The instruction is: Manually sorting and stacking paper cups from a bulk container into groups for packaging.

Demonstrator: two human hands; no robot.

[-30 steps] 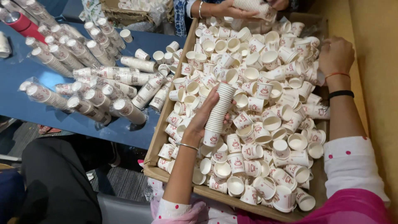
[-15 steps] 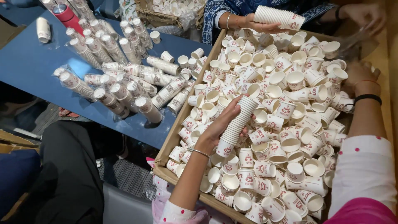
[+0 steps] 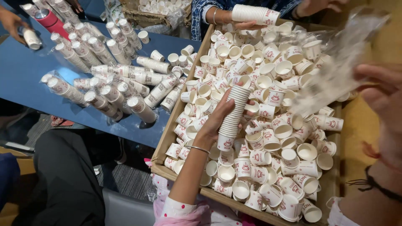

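My left hand (image 3: 215, 122) grips a tall stack of nested white paper cups (image 3: 235, 109), held at a slant over a cardboard box (image 3: 166, 140). The box is filled with several loose white paper cups (image 3: 274, 165) bearing red prints. My right hand (image 3: 383, 98) is raised at the right edge, blurred, with its fingers on a clear plastic bag (image 3: 335, 69) that hangs over the box's right half.
A blue table (image 3: 25, 90) to the left bears several wrapped cup stacks (image 3: 106, 86) and a red bottle (image 3: 47, 17). Another person's hand (image 3: 228, 16) holds a cup stack (image 3: 255, 14) at the box's far end. A third hand (image 3: 11, 23) reaches in at top left.
My right hand has lifted off the box's right side and now holds up a clear plastic bag. My left hand keeps the cup stack in about the same place.
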